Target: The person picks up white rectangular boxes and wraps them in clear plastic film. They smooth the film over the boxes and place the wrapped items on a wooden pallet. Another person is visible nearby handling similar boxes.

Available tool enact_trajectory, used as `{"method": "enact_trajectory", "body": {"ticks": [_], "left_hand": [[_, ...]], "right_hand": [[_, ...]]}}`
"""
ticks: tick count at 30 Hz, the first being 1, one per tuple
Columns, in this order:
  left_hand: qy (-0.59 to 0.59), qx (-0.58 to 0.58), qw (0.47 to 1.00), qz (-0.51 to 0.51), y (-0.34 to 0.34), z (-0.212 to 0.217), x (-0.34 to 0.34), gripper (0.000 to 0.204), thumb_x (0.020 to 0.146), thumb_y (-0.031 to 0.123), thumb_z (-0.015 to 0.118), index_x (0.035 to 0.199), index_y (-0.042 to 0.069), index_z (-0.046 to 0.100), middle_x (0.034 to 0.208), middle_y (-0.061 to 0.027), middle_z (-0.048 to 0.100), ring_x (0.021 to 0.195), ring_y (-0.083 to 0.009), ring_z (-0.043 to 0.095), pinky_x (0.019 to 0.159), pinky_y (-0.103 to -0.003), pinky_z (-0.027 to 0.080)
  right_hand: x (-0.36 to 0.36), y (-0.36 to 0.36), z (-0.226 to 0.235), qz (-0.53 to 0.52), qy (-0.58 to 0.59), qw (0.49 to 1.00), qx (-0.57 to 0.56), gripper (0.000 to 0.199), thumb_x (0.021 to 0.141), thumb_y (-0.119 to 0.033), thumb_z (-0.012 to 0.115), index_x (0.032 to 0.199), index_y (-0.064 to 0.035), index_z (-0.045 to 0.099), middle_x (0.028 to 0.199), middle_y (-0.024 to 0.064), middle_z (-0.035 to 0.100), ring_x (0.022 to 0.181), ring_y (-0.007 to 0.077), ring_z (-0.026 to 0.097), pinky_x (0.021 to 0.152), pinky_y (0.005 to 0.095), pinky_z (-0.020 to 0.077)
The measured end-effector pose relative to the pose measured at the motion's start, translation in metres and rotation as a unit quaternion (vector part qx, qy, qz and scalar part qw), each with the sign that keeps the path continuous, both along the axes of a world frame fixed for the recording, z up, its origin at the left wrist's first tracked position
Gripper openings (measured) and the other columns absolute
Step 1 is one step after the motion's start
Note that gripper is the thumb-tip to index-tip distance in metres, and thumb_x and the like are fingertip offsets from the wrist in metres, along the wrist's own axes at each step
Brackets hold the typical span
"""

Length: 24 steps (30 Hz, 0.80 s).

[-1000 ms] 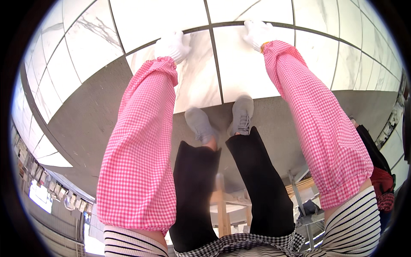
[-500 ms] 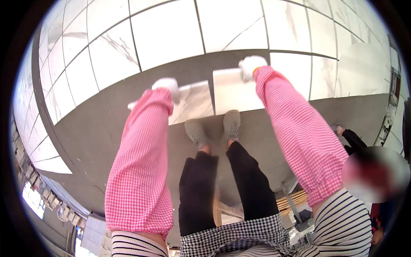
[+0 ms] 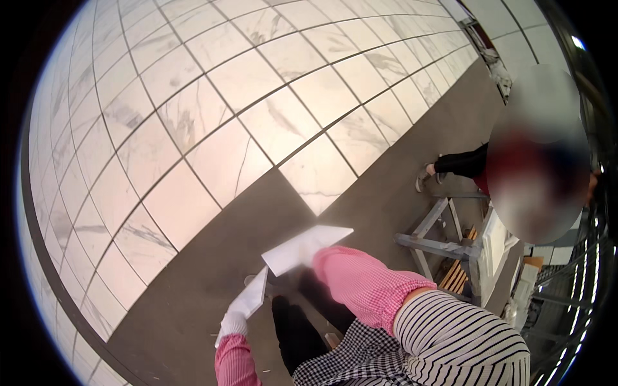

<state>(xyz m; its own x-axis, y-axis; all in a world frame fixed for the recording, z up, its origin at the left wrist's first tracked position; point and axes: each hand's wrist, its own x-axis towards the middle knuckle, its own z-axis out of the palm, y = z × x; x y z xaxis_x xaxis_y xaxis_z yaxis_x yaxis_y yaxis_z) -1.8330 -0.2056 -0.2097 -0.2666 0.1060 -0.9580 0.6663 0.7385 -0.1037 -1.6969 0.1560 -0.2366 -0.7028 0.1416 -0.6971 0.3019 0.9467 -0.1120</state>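
My left hand (image 3: 234,323), in a white glove, is closed on a white marbled tile (image 3: 252,294), which is held tilted near my left leg. A second white tile (image 3: 306,248) is held at a slant in front of my legs, at the end of my right arm. The pink checked right sleeve (image 3: 360,283) reaches its near edge, and the gloved right hand is mostly hidden there. The corners of the two tiles come close together. Beyond them, rows of white marbled tiles (image 3: 222,161) lie with dark gaps between them.
Bare grey floor (image 3: 212,257) runs along the stepped edge of the tile rows. To the right stands a grey metal frame (image 3: 431,244) with wooden slats (image 3: 458,273). Another person's dark-clothed leg (image 3: 463,162) is behind it. My black trousers (image 3: 296,334) are below.
Both tiles have come up off the floor and closer to my body with my hands. My view has turned, bringing the metal frame and the other person further into sight.
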Motion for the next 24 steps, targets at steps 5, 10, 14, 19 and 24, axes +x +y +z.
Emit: {"method": "enact_trajectory", "body": {"ticks": [5, 10, 14, 19, 24], "left_hand": [[0.025, 0.153, 0.988, -0.018, -0.032, 0.091, 0.012, 0.023, 0.090, 0.032, 0.065, 0.097, 0.016, 0.081, 0.093, -0.0128, 0.077, 0.089, -0.0369, 0.074, 0.078, -0.050, 0.060], [0.029, 0.176, 0.984, -0.018, 0.033, 0.263, 0.010, 0.035, 0.089, 0.045, 0.065, 0.099, 0.016, 0.082, 0.097, -0.0170, 0.076, 0.094, -0.0385, 0.074, 0.081, -0.052, 0.058], [0.004, 0.202, 0.978, -0.059, 0.044, 0.294, -0.002, 0.036, 0.088, 0.042, 0.065, 0.103, 0.013, 0.080, 0.100, -0.0179, 0.076, 0.097, -0.0401, 0.072, 0.084, -0.052, 0.056], [-0.014, 0.222, 0.966, -0.134, 0.123, 0.376, -0.012, 0.034, 0.091, 0.040, 0.063, 0.103, 0.012, 0.078, 0.102, -0.0182, 0.075, 0.098, -0.0388, 0.071, 0.083, -0.052, 0.055], [-0.005, 0.291, 0.927, -0.238, 0.177, 0.412, -0.003, 0.031, 0.091, 0.038, 0.061, 0.097, 0.013, 0.077, 0.093, -0.0188, 0.074, 0.088, -0.0386, 0.071, 0.076, -0.053, 0.055]], "right_hand": [[0.060, 0.011, 0.110, -0.109, 0.004, 0.993, -0.033, 0.019, 0.085, -0.014, 0.063, 0.089, -0.0057, 0.079, 0.086, 0.0158, 0.076, 0.084, 0.0337, 0.074, 0.073, 0.0464, 0.0592], [0.125, 0.001, 0.234, -0.228, 0.041, 0.972, -0.038, 0.019, 0.083, -0.012, 0.063, 0.088, -0.0022, 0.078, 0.085, 0.0180, 0.075, 0.082, 0.0380, 0.074, 0.074, 0.0487, 0.0596], [0.165, -0.009, 0.343, -0.312, -0.034, 0.949, -0.016, 0.029, 0.084, -0.014, 0.060, 0.102, -0.0062, 0.080, 0.098, 0.0192, 0.076, 0.093, 0.0384, 0.074, 0.081, 0.0489, 0.0599], [0.236, -0.039, 0.448, -0.429, -0.036, 0.903, -0.013, 0.032, 0.087, -0.028, 0.058, 0.105, -0.0115, 0.079, 0.098, 0.0130, 0.077, 0.095, 0.0352, 0.074, 0.083, 0.0492, 0.0592], [0.298, -0.080, 0.526, -0.601, -0.013, 0.798, 0.036, 0.036, 0.084, -0.032, 0.060, 0.109, -0.0153, 0.079, 0.097, 0.0136, 0.076, 0.093, 0.0350, 0.074, 0.084, 0.0479, 0.0584]]}}
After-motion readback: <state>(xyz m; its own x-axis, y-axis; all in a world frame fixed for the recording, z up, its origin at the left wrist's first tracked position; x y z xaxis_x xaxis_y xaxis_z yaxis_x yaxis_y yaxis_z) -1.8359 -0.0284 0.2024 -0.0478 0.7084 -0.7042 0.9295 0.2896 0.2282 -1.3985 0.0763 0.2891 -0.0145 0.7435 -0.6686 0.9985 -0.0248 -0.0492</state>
